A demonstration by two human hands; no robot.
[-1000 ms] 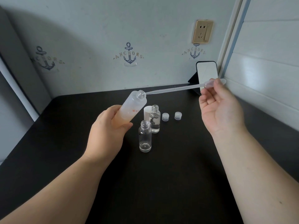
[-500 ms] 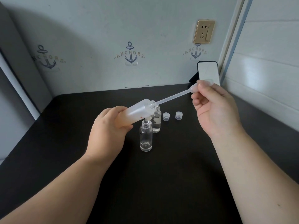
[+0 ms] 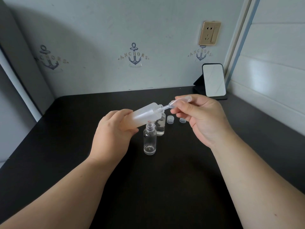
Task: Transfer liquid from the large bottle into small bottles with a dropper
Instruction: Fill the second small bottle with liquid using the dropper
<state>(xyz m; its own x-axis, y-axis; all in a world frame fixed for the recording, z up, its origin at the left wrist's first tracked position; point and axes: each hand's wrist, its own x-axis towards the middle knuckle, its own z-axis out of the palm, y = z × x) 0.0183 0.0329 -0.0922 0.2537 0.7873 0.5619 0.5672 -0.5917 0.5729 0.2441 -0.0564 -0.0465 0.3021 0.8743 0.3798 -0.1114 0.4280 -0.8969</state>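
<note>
My left hand (image 3: 113,134) grips the large frosted bottle (image 3: 145,115), tilted nearly flat with its open neck pointing right. My right hand (image 3: 203,118) pinches the bulb of the clear plastic dropper (image 3: 175,104), whose stem reaches deep into the bottle's neck. Below them on the black table, a small clear bottle (image 3: 149,140) stands open and upright. A second small clear bottle (image 3: 160,126) stands just behind it, partly hidden by the large bottle.
Two small ribbed caps (image 3: 170,119) (image 3: 182,120) lie on the black table (image 3: 165,187) right of the bottles. A small mirror on a black stand (image 3: 213,80) sits at the back right corner. Walls close the back and right sides.
The large bottle tipped lower toward horizontal. My right hand came left and down, sliding most of the dropper's stem into the neck.
</note>
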